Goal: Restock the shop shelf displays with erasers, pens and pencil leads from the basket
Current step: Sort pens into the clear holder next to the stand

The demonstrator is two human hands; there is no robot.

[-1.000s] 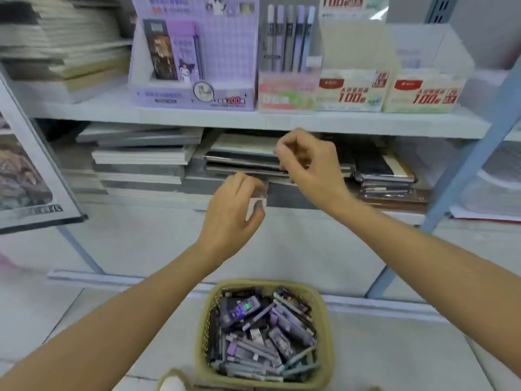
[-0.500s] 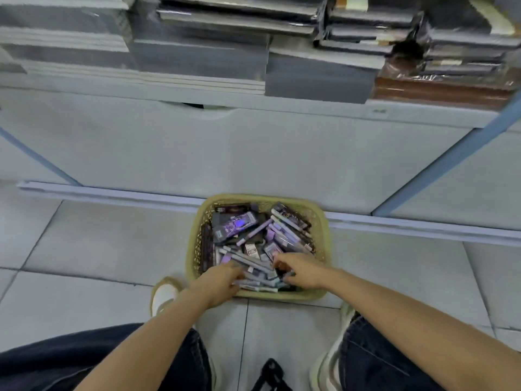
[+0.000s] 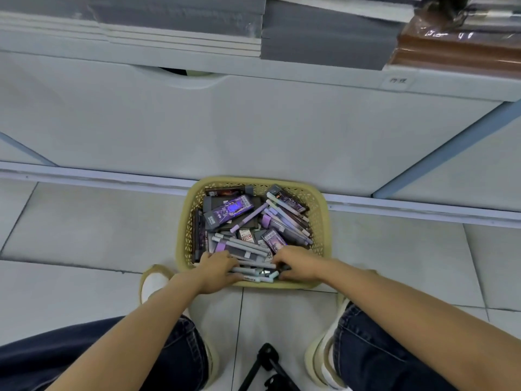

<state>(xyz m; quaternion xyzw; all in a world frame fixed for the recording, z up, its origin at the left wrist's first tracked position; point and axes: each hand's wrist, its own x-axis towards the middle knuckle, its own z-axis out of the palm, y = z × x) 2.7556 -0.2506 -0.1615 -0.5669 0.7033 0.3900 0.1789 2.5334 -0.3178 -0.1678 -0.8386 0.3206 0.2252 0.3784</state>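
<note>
Our left hand (image 3: 217,270) and right hand (image 3: 296,266) lie among the pens (image 3: 245,246) at the near edge of the yellow basket (image 3: 321,204) on the floor (image 3: 84,235), fingers seemingly curled (gripping or not, we cannot tell). Notebook stacks (image 3: 180,21) crowd the shelf (image 3: 282,77) above.

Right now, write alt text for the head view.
A person's left hand and right hand reach among pens at the near edge of a yellow basket on the tiled floor. Behind it, a white shelf holds stacked notebooks.
</note>
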